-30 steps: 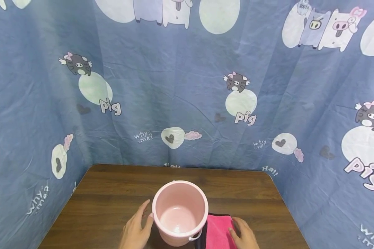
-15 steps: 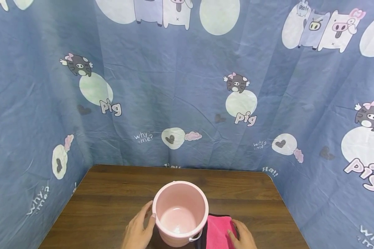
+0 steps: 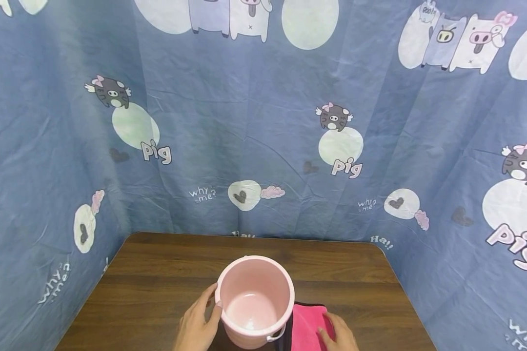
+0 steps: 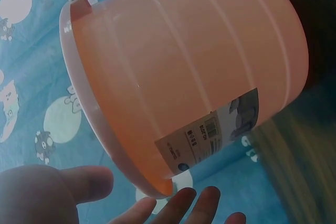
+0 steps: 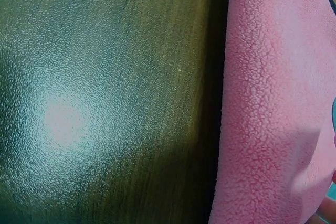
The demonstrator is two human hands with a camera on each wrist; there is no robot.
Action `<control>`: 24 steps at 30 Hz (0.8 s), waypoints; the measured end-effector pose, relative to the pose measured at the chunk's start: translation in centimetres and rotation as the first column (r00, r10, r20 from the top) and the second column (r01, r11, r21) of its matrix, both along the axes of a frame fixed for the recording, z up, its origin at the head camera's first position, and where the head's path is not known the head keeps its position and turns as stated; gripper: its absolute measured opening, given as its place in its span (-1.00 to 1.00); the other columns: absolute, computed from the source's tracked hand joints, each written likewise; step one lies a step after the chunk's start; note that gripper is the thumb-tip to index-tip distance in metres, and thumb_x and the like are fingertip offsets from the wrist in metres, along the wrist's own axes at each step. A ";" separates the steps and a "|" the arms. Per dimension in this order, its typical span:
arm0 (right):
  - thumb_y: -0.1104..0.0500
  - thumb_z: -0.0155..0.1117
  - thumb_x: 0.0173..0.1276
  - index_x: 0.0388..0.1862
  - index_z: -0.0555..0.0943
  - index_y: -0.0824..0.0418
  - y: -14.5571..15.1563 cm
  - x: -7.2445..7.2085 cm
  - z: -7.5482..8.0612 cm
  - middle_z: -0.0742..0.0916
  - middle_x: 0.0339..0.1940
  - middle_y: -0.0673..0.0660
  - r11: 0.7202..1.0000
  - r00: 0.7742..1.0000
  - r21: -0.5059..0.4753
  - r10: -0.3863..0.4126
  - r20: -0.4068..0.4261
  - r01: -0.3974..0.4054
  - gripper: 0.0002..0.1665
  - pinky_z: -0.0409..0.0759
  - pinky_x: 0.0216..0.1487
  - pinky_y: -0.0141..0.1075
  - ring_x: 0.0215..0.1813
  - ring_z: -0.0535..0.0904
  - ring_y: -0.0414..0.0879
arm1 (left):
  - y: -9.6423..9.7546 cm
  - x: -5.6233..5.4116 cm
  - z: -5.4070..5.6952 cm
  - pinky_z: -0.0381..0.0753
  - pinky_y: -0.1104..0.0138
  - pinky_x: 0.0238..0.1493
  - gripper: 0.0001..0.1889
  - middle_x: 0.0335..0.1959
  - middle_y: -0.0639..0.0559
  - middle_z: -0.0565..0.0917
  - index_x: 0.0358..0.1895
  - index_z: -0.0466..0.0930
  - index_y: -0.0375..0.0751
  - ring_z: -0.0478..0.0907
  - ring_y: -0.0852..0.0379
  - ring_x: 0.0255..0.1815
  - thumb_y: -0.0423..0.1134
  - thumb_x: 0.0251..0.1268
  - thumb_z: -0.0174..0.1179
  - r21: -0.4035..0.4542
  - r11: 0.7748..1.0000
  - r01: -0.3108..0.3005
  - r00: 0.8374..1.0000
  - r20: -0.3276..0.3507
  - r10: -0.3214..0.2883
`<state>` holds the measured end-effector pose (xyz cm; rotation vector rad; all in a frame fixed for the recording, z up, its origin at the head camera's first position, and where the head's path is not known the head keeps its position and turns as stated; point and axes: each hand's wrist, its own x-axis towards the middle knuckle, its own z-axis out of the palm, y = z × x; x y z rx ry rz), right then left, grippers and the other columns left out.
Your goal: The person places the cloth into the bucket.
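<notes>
A pale pink bucket (image 3: 253, 317) stands upright on the table, its inside bare. My left hand (image 3: 196, 321) is at the bucket's left side, thumb and fingers spread right at its rim. In the left wrist view, that hand's fingers (image 4: 184, 203) lie close beside the rim, near the printed label (image 4: 207, 135) on the bucket's wall. To the right of the bucket lies a pink fleecy cloth (image 3: 308, 324) with a dark border. My right hand (image 3: 342, 336) pinches the cloth's right edge; in the right wrist view the cloth curves up and mostly hides the fingers.
The brown wooden table (image 3: 171, 258) runs back to a blue patterned curtain (image 3: 246, 122), which also encloses both sides. A white bucket handle (image 3: 277, 335) hangs at the bucket's front right, next to the cloth.
My left hand has shifted slightly right, up to the bucket's rim. My right hand has moved a little left on the cloth, drawing its right edge up between thumb and fingers.
</notes>
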<state>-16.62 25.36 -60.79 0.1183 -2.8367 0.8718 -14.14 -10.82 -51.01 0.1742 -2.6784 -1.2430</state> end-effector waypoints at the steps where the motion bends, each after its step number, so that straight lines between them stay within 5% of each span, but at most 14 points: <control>1: 0.09 0.43 0.25 0.12 0.62 0.27 0.0 0.0 -0.1 0.72 0.10 0.28 1.000 1.000 0.000 0.001 -0.002 -0.001 -0.50 0.64 0.15 0.13 0.14 0.66 0.25 | 0.0 0.0 0.0 0.68 -0.13 -0.05 -0.52 0.23 -0.15 0.68 0.38 0.46 0.04 0.69 -0.14 0.11 -0.14 0.42 0.16 0.002 1.000 -0.001 1.000 0.003 0.001; 24: 0.09 0.51 0.14 0.14 0.59 0.29 0.0 -0.1 -0.6 0.74 0.01 0.31 1.000 1.000 0.011 0.005 0.031 -0.005 -0.39 0.68 0.01 0.02 0.02 0.69 0.26 | 0.7 -0.6 -0.5 0.57 -0.27 0.15 -0.44 0.15 -0.16 0.70 0.39 0.44 -0.04 0.66 -0.23 0.15 -0.24 0.29 0.23 0.041 0.999 0.013 1.000 -0.025 -0.012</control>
